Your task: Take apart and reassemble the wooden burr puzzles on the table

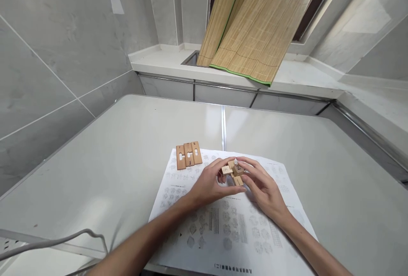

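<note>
Interlocking wooden puzzle point(238, 169) over printed sheet point(236, 242); left grip point(208, 185) and right grip point(267, 189) both pinch it. Slotted wooden plates point(188, 159) at sheet's far left corner. Step looks like fitting pieces; next move likely calls for aligning notches, steady hold.

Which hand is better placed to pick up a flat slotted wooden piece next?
Likely the left hand: it is nearer the slotted pieces, while the right hand is beyond the wooden blocks. Both hands grip these, so the left would have to let go.
</note>
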A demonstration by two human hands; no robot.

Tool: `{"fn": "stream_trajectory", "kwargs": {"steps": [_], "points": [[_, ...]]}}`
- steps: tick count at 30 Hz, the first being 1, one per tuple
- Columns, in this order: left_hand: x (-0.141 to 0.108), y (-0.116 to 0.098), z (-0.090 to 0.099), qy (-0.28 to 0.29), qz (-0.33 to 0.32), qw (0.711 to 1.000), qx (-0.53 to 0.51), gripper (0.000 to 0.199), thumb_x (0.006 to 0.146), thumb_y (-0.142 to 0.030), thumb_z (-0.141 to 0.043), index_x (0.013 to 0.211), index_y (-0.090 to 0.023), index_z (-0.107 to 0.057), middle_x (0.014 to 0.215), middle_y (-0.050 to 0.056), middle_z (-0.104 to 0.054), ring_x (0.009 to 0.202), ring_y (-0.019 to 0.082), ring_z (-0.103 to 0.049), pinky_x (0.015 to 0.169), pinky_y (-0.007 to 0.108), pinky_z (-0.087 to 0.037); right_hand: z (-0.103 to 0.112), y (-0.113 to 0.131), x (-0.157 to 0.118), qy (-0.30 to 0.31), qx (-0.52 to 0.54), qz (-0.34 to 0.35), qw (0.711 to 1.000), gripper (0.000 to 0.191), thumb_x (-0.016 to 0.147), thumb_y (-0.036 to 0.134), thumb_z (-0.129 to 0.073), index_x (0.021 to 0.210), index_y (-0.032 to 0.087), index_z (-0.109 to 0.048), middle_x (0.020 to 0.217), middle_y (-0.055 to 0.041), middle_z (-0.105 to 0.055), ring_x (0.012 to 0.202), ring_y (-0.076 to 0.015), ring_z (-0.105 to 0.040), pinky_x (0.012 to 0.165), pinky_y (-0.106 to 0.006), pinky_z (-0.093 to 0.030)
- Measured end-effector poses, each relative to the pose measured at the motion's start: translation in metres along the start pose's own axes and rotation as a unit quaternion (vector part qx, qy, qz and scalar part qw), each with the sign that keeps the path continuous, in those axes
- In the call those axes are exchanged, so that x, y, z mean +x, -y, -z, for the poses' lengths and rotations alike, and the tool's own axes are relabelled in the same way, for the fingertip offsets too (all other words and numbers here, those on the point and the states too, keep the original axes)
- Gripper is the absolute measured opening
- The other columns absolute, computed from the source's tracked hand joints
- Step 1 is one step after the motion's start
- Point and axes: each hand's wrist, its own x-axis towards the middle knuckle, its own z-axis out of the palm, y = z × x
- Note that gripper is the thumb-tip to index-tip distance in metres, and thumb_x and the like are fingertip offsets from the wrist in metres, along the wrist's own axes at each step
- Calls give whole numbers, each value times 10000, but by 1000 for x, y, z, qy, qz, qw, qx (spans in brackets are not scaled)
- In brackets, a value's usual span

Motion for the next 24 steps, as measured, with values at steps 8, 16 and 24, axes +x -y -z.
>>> {"fn": "stream_trajectory", "kwargs": {"steps": [8, 16, 24], "points": [[-2, 4, -1, -17, -29, 999, 13, 794, 776, -551, -840, 1465, -273, -562, 1222, 86, -669, 1032, 255, -621, 928, 391, -530, 3, 5, 0, 47, 24, -16, 998, 384, 1092, 382, -470, 1453, 417, -598, 1669, -33, -387, 1460, -308, -488, 1093, -524, -548], [-3, 1, 0, -16, -21, 1000, 16, 697, 813, -528, -796, 1405, -228, -583, 905, 9, -702, 718, 159, -587, 733, 292, -520, -4, 6, -6, 76, 36, -18, 996, 464, 1092, 390, -466, 1556, 398, -477, 1697, 2, -336, 1565, -291, -304, 1229, -555, -384], [-6, -2, -4, -6, -60, 998, 6, 647, 829, -461, -804, 1394, -245, -573, 1064, 32, -726, 881, 197, -655, 811, 301, -547, -2, 6, -3, -23, 61, -119, 991, 383, 1032, 475, -577, 1380, 333, -652, 1399, -59, -689, 1259, -293, -672, 1052, -469, -576]]}}
